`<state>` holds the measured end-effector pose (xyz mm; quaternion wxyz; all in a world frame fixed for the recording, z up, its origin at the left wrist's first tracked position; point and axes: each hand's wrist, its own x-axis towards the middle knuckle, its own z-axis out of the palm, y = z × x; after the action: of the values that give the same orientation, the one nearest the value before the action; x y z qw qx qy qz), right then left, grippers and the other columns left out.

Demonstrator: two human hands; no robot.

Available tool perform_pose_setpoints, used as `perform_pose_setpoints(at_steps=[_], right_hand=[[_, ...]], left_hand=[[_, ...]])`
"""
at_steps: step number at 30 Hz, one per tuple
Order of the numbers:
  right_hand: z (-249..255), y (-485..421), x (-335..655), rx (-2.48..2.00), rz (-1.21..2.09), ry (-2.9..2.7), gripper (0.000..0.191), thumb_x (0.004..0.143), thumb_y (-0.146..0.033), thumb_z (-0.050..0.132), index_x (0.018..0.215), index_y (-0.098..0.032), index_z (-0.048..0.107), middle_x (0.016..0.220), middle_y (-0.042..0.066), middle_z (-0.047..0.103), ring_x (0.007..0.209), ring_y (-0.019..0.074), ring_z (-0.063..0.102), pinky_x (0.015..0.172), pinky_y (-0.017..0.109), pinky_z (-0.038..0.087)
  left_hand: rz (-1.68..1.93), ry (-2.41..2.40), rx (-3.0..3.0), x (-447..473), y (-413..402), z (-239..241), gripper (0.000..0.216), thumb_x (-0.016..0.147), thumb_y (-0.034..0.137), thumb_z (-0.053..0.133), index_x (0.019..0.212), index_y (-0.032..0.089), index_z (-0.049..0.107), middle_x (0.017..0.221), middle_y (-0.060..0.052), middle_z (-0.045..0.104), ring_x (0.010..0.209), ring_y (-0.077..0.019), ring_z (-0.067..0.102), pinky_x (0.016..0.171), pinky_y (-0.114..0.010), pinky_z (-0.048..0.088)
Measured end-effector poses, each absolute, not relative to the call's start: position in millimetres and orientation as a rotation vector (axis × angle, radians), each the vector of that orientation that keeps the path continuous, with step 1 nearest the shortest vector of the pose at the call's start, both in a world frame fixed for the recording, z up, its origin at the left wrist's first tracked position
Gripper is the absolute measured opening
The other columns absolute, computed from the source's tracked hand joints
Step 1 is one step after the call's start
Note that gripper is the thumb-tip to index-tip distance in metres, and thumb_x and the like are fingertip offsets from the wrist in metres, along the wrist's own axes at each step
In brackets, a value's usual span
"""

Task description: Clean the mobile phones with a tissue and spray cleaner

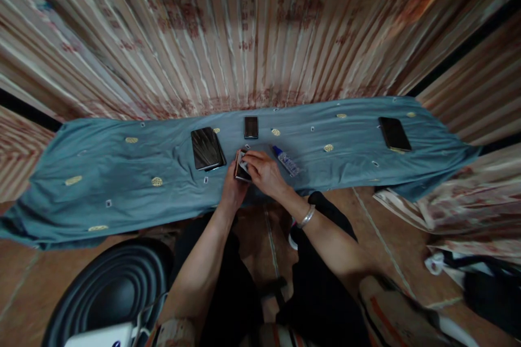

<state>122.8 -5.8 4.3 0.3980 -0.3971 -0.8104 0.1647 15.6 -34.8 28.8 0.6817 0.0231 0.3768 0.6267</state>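
My left hand is wrapped round a dark phone-like device with a reddish edge, held just above the front of the cloth-covered table. On its face my right hand pinches a small whitish cloth or tissue. A clear bottle with a blue cap lies just right of that hand. Left of the hands rests a stack of dark phones or tablets. Behind the hands sits a small dark device, its screen facing up.
A blue patterned cloth covers the long table. Another dark phone lies at the right, seemingly on something thin. Striped curtains hang behind. At lower left are a round black ribbed object and a white device with a cable.
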Motion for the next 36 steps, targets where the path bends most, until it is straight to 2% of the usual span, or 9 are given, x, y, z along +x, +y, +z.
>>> perform_pose_setpoints(at_steps=[5,10,13,16,19,24,27,31,36], right_hand=[[3,-6,123,-1.008,0.428,-2.041,0.036,0.092,-0.009,0.046,0.115,-0.02,0.073,0.125,0.01,0.07,0.115,0.0225,0.065,0.108,0.04,0.051],[1,-9,127,-1.059,0.381,-2.067,0.034,0.091,-0.006,0.05,0.113,-0.017,0.073,0.12,0.012,0.071,0.11,0.0238,0.066,0.104,0.04,0.054],[1,-15,125,-1.045,0.315,-2.083,0.038,0.093,-0.007,0.048,0.122,-0.016,0.071,0.123,0.014,0.07,0.111,0.0252,0.065,0.102,0.043,0.056],[4,-22,118,-1.006,0.279,-2.076,0.044,0.096,-0.009,0.045,0.134,-0.017,0.066,0.131,0.015,0.067,0.121,0.0265,0.061,0.106,0.046,0.054],[6,-27,109,-0.994,0.274,-2.096,0.049,0.096,-0.008,0.041,0.14,-0.017,0.062,0.135,0.017,0.065,0.128,0.0279,0.058,0.11,0.051,0.052],[4,-30,102,-0.956,0.232,-2.138,0.053,0.095,-0.006,0.041,0.144,-0.015,0.059,0.14,0.016,0.064,0.129,0.0283,0.057,0.113,0.051,0.051],[-1,-32,99,-0.913,0.198,-2.157,0.051,0.096,-0.007,0.042,0.143,-0.013,0.059,0.141,0.016,0.064,0.129,0.0282,0.057,0.114,0.049,0.051],[-5,-37,96,-0.85,0.167,-2.185,0.048,0.096,-0.007,0.045,0.142,-0.009,0.059,0.14,0.017,0.064,0.128,0.0287,0.058,0.113,0.046,0.052],[-5,-42,95,-0.834,0.161,-2.224,0.053,0.095,-0.005,0.05,0.146,-0.017,0.056,0.142,0.014,0.064,0.129,0.0277,0.059,0.115,0.045,0.05]], left_hand=[[1.406,0.851,0.073,12,-35,26,0.037,0.103,0.026,0.038,0.122,0.015,0.068,0.101,-0.004,0.074,0.097,-0.0143,0.068,0.095,-0.025,0.051],[1.374,0.855,0.081,4,-32,22,0.033,0.099,0.032,0.043,0.111,0.018,0.071,0.091,-0.004,0.075,0.088,-0.0183,0.069,0.088,-0.03,0.055],[1.409,0.804,0.038,3,-31,25,0.034,0.1,0.03,0.041,0.11,0.017,0.071,0.087,-0.003,0.075,0.08,-0.0157,0.07,0.084,-0.027,0.055],[1.418,0.795,-0.022,6,-32,27,0.036,0.101,0.025,0.039,0.116,0.017,0.071,0.083,-0.002,0.075,0.076,-0.0143,0.07,0.083,-0.025,0.056],[1.435,0.788,-0.049,10,-34,26,0.037,0.101,0.022,0.04,0.124,0.014,0.068,0.088,-0.004,0.076,0.083,-0.0143,0.072,0.088,-0.023,0.055],[1.441,0.798,-0.063,10,-35,25,0.039,0.103,0.023,0.038,0.127,0.013,0.067,0.091,-0.004,0.076,0.091,-0.0134,0.072,0.093,-0.021,0.054],[1.445,0.783,-0.063,6,-34,22,0.038,0.104,0.025,0.036,0.116,0.015,0.07,0.091,-0.003,0.075,0.091,-0.0123,0.072,0.093,-0.018,0.054],[1.377,0.807,-0.071,-2,-32,14,0.042,0.104,0.03,0.033,0.092,0.017,0.071,0.082,-0.003,0.071,0.081,-0.0129,0.07,0.089,-0.02,0.055],[1.404,0.807,-0.052,-6,-32,9,0.041,0.103,0.03,0.037,0.085,0.019,0.072,0.078,-0.003,0.071,0.073,-0.0138,0.068,0.087,-0.022,0.055]])
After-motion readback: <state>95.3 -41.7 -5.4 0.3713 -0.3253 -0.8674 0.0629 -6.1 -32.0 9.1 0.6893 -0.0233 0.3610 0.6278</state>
